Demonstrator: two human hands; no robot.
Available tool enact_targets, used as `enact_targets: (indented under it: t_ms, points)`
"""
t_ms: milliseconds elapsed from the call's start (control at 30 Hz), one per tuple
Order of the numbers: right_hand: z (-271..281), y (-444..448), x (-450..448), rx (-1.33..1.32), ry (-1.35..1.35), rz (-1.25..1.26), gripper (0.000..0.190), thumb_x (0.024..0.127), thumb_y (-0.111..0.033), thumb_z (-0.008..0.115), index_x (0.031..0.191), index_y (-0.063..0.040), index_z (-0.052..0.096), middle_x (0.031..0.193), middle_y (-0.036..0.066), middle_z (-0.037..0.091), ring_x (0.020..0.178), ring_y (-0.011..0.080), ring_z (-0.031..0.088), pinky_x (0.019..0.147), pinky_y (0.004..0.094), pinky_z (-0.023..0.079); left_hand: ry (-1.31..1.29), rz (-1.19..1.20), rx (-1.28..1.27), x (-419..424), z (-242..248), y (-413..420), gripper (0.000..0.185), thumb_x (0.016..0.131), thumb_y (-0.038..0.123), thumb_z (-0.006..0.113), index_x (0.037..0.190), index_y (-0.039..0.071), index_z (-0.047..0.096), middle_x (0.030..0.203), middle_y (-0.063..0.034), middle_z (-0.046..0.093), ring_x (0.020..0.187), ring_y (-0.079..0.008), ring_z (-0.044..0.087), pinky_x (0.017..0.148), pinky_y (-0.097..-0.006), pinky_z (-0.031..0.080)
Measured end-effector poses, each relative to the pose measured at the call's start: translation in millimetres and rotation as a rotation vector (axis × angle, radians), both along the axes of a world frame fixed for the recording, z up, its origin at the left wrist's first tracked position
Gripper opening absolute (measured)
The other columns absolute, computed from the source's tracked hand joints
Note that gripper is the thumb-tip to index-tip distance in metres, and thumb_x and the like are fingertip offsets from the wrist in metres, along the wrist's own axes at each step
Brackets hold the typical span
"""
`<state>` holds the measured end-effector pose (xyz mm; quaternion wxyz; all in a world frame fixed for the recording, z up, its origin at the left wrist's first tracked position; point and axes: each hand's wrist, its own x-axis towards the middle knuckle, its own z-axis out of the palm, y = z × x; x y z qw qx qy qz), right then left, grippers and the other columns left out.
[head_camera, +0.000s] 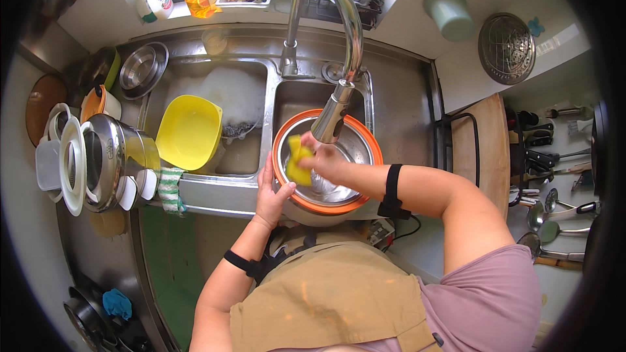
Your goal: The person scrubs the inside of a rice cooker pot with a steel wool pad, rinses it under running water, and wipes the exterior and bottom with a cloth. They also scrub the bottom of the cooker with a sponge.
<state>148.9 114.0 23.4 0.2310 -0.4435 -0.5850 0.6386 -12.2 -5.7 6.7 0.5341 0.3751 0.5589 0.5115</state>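
Note:
A steel-lined pot with an orange rim [374, 143] rests over the right sink basin and its front edge. My left hand [272, 190] holds the pot's outer wall at the left, thumb near the rim. In my right hand [325, 161] is a yellow sponge [299, 168], somewhat blurred, over the left inside of the pot. The chrome tap's spray head [328, 120] hangs just above that hand and partly hides it. A yellow plastic basin [190, 132] stands in the left sink basin beside white suds [234, 90].
Steel pots [105, 161] and a white ring-shaped lid [72, 166] crowd the left counter. A green-striped cloth [171, 190] hangs over the sink's front edge. Right of the sink are a black wire rack [477, 142] and a wooden board [479, 156], with knives and ladles beyond.

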Motion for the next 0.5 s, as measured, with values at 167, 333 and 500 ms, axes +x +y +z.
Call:
enact_targets:
  t_ms: [167, 333, 500]
  points:
    - [14.1, 19.3, -24.6, 0.694, -0.404, 0.027, 0.035, 0.081, -0.014, 0.066, 0.115, -0.005, 0.066, 0.123, 0.015, 0.056, 0.118, 0.0334, 0.055, 0.104, 0.0410, 0.044, 0.007, -0.041, 0.015, -3.0, -6.4, 0.7, 0.096, 0.079, 0.027, 0.075, 0.159, 0.017, 0.023, 0.146, -0.0142, 0.034, 0.139, -0.0284, 0.032, 0.118, -0.0383, 0.025]
    - [41.1, -8.4, -16.1, 0.469, -0.194, 0.368, 0.023, 0.083, -0.008, 0.066, 0.105, -0.006, 0.070, 0.118, 0.015, 0.058, 0.108, 0.0348, 0.061, 0.093, 0.0380, 0.050, -0.023, -0.046, 0.009, -0.4, 0.3, 2.8, 0.086, 0.091, 0.035, 0.066, 0.159, 0.010, 0.018, 0.150, -0.0137, 0.029, 0.141, -0.0267, 0.029, 0.119, -0.0382, 0.023]
    - [73.2, -26.7, 14.1, 0.484, -0.207, 0.646, 0.022, 0.081, -0.003, 0.065, 0.101, -0.009, 0.071, 0.118, 0.015, 0.058, 0.103, 0.0352, 0.062, 0.087, 0.0399, 0.053, -0.586, 0.021, -0.026, 3.4, 10.6, 5.8, 0.072, 0.098, 0.029, 0.051, 0.158, 0.008, 0.017, 0.158, -0.0109, 0.018, 0.143, -0.0244, 0.027, 0.119, -0.0365, 0.021]
